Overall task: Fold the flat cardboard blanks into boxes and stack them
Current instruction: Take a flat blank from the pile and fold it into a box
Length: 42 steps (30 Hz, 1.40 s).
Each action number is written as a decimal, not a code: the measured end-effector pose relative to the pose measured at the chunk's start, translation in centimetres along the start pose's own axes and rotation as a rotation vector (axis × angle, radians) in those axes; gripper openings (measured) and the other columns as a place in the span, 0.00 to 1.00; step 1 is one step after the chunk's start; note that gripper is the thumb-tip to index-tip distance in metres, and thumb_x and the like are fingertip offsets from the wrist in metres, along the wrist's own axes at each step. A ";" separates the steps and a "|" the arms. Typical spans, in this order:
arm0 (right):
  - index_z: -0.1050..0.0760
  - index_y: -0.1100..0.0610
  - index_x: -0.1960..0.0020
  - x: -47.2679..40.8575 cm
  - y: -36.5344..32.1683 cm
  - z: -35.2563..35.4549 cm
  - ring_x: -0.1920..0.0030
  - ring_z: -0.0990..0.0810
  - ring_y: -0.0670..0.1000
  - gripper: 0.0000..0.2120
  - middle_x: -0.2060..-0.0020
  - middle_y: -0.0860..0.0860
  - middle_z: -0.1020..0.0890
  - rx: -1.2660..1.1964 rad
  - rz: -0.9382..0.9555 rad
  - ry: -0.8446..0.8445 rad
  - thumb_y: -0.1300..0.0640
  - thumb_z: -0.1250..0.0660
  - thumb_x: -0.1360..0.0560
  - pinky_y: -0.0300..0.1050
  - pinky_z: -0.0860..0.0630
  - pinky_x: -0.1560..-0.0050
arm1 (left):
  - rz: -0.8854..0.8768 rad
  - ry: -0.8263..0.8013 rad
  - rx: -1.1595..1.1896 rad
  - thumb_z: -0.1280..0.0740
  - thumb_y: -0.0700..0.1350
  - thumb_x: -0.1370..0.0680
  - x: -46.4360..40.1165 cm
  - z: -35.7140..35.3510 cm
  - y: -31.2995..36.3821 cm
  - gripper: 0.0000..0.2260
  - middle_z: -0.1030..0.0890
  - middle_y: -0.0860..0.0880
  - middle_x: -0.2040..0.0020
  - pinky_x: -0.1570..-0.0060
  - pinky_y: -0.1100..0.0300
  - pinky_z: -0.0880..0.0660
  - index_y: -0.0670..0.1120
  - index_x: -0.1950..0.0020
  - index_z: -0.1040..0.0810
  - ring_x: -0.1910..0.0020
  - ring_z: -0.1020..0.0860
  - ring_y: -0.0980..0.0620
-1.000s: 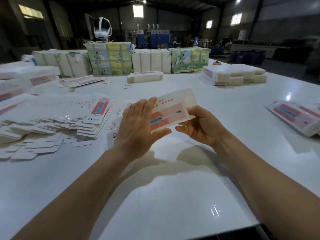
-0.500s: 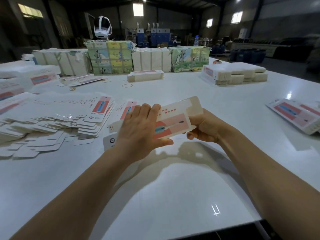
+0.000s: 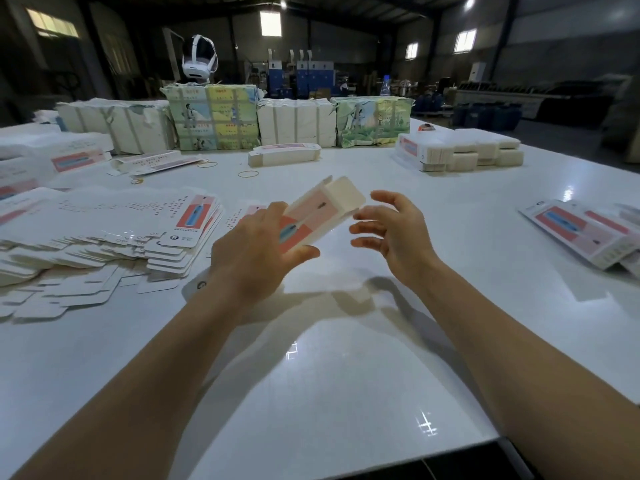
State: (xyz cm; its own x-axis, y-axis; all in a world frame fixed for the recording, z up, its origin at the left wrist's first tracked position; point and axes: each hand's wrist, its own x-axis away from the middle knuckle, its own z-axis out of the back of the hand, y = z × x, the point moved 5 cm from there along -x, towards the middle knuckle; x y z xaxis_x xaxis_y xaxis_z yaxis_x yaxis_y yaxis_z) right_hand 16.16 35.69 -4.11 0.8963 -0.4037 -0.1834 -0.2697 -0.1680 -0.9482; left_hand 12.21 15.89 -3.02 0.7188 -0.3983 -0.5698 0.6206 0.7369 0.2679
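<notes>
While raised above the bench [image 3: 311, 393], half-formed box [image 3: 311, 220] gripped by left hand [image 3: 256, 251]; right hand [image 3: 394, 233] spread, just beside it.

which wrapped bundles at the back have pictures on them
The second bundle and fourth bundle from the left: printed green and yellow wrapping; the other two are plain white.

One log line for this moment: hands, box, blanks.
left hand: grips box | right hand: open, beside box end flap | box: partly formed, above table | flat blanks: piled left
</notes>
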 end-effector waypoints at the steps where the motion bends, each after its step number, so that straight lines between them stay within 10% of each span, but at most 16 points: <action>1: 0.29 0.57 0.45 0.4 -0.2 -0.2 0.63 0.18 0.52 0.11 0.58 0.56 0.21 0.082 0.088 0.056 0.66 0.35 0.25 0.47 0.19 0.64 | 0.031 -0.009 0.018 0.34 0.65 0.30 0.0 0.0 -0.3 0.26 0.22 0.50 0.45 0.68 0.60 0.29 0.52 0.37 0.31 0.58 0.25 0.52; 16: 0.21 0.46 0.62 3.3 -0.8 -2.8 0.30 0.48 0.41 0.15 0.30 0.41 0.35 0.645 0.395 0.039 0.59 0.45 0.31 0.24 0.50 0.34 | 0.003 -0.251 0.205 0.34 0.66 0.33 0.7 -0.6 -0.3 0.32 0.24 0.53 0.43 0.57 0.56 0.20 0.53 0.33 0.32 0.57 0.22 0.53; 20: 0.19 0.58 0.55 4.2 -0.8 -3.5 0.33 0.37 0.48 0.16 0.44 0.42 0.25 0.688 0.518 -0.030 0.61 0.44 0.33 0.56 0.34 0.32 | -0.036 -0.292 0.229 0.30 0.60 0.31 0.9 -0.3 -1.8 0.34 0.26 0.53 0.41 0.56 0.61 0.23 0.52 0.28 0.35 0.54 0.25 0.56; 23: 0.26 0.57 0.47 4.8 -1.0 -3.8 0.40 0.27 0.53 0.14 0.50 0.45 0.23 0.620 0.597 0.031 0.65 0.40 0.31 0.61 0.29 0.38 | -0.024 -0.276 0.226 0.29 0.59 0.30 0.8 -0.5 -2.3 0.33 0.27 0.55 0.41 0.61 0.67 0.26 0.54 0.28 0.35 0.57 0.25 0.57; 28: 0.36 0.53 0.30 5.3 -0.1 -4.8 0.42 0.37 0.24 0.21 0.42 0.46 0.26 0.588 0.501 0.034 0.58 0.49 0.23 0.63 0.41 0.29 | -0.022 -0.198 0.210 0.32 0.61 0.28 0.4 -0.8 -1.6 0.28 0.25 0.52 0.40 0.57 0.58 0.21 0.54 0.31 0.34 0.55 0.24 0.53; 38: 0.44 0.51 0.25 4.9 -0.5 -4.5 0.27 0.45 0.48 0.31 0.31 0.47 0.38 0.678 0.437 0.100 0.50 0.35 0.24 0.55 0.47 0.25 | -0.075 -0.018 0.155 0.33 0.57 0.25 0.7 -0.7 -0.5 0.21 0.30 0.57 0.50 0.60 0.60 0.28 0.51 0.37 0.32 0.55 0.27 0.54; 42: 0.42 0.53 0.27 3.3 1.4 -3.8 0.34 0.29 0.55 0.35 0.35 0.53 0.27 0.046 -0.081 -0.026 0.62 0.29 0.28 0.51 0.32 0.34 | -0.116 -0.022 0.099 0.33 0.57 0.26 0.8 -1.0 -0.6 0.23 0.26 0.52 0.48 0.60 0.59 0.27 0.49 0.35 0.33 0.55 0.27 0.54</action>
State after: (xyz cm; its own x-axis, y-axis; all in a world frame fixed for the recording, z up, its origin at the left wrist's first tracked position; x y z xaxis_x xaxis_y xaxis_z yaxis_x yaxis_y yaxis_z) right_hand 17.42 30.66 -5.02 0.9234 -0.3672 -0.1119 -0.1802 -0.1571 -0.9710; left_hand 12.12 15.66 -4.40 0.6464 -0.4904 -0.5845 0.7271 0.6283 0.2768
